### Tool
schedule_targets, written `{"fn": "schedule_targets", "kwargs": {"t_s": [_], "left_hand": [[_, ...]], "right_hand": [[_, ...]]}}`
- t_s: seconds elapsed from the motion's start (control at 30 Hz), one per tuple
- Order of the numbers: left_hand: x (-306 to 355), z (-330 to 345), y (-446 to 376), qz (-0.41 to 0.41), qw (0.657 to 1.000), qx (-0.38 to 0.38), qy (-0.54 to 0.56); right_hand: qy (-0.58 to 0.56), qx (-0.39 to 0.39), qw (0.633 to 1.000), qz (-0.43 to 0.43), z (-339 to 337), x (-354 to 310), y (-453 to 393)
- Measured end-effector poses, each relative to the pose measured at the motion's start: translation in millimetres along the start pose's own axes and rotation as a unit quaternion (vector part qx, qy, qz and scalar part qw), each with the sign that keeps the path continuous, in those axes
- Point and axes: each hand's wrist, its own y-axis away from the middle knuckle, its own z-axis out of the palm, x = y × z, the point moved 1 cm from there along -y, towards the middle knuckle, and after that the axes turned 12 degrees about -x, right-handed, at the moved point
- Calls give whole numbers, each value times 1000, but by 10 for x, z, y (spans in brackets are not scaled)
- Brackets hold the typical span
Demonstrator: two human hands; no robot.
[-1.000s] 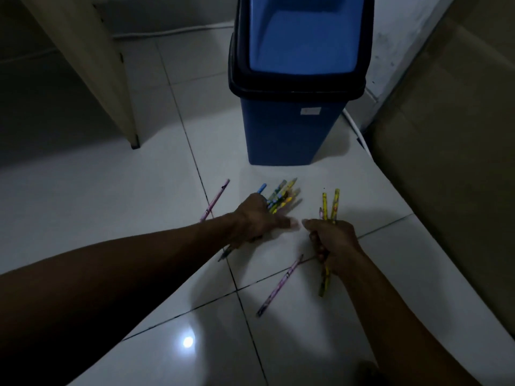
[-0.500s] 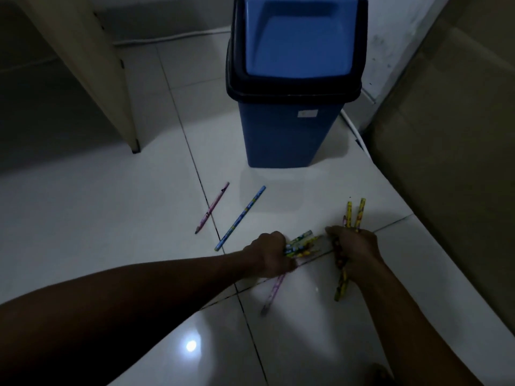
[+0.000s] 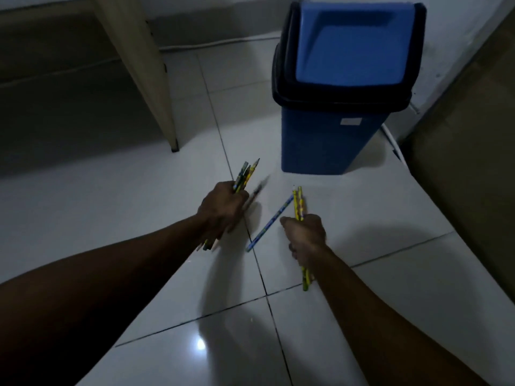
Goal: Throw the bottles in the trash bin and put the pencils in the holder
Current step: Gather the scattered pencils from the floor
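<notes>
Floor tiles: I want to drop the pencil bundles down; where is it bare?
Bare: the white floor tiles left of the left hand. Crowded: between both hands, where the blue pencil lies below the blue bin.

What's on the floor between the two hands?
A blue pencil lies slanted on the white floor between the left hand and the right hand, as the head view shows.

**Gloss underfoot, plastic by the wall**

The floor tiles (image 3: 362,218) are smooth and glossy, mirroring a light. The blue trash bin (image 3: 328,143) looks like smooth, semi-matt plastic with a black rim. The furniture leg (image 3: 147,79) appears to be pale matt wood.
</notes>
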Motion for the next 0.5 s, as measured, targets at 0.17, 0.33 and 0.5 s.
{"fn": "schedule_targets", "kwargs": {"t_s": [0.17,0.33,0.5], "left_hand": [[-151,-36,-77,-51,999,4,5],[-116,38,-101,-76,996,-27,48],[-164,-60,-83,-107,981,-70,144]], "right_hand": [[150,37,988,-15,228,-160,-13],[221,26,975,-24,364,-312,-60],[268,35,962,-23,437,-394,-76]]}}
